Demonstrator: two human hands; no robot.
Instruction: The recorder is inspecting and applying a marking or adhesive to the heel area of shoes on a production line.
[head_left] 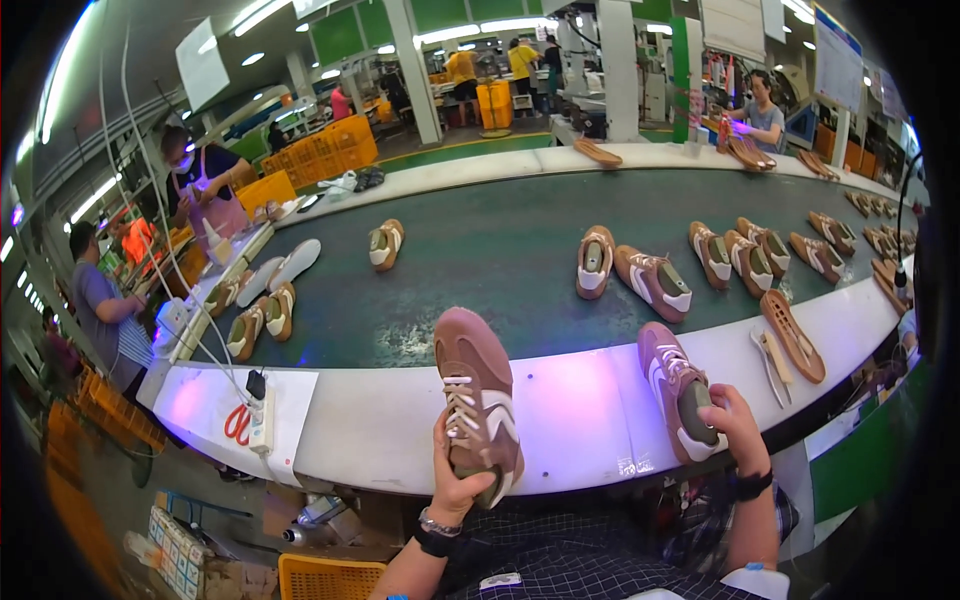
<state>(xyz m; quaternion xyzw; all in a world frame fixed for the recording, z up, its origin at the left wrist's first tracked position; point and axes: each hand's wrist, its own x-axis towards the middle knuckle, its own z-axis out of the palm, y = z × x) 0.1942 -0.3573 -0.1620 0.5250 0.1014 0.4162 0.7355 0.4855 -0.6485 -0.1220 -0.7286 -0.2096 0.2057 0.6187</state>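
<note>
Head view: two low sneakers in hand over the white counter (580,440) that runs along the near side of a dark green belt (480,250).

First sneaker (478,400): brown and dusty-pink upper, rounded toe, white laces threaded, pale curved stripe on the side, olive insert at the heel opening. Raised, toe pointing away, its front part overlapping the counter's far edge in view, heel by the near edge.

Second sneaker (665,370): same make-up, pinkish toe, white laces and stripe, pale heel patch, olive insert (697,410) filling the opening. Right of centre, toe toward the counter's far edge, heel by the near edge; cannot tell whether its sole touches the surface.

Left hand (460,478): closed around the first sneaker's heel end, thumb across the heel, fingers along the left side. Forearm rises from the lower edge; bracelet and black band at the wrist.

Right hand (735,425): fingers bent in a narrow grip at the second sneaker's opening, tips against the insert; the remaining contact is hidden. Forearm nearly upright, black band at the wrist.

Toward the counter's right end: tan sole (793,335), pincers (770,368) beside it. Near its left end: power strip (262,420), red-handled scissors (237,423) just beside.
</note>
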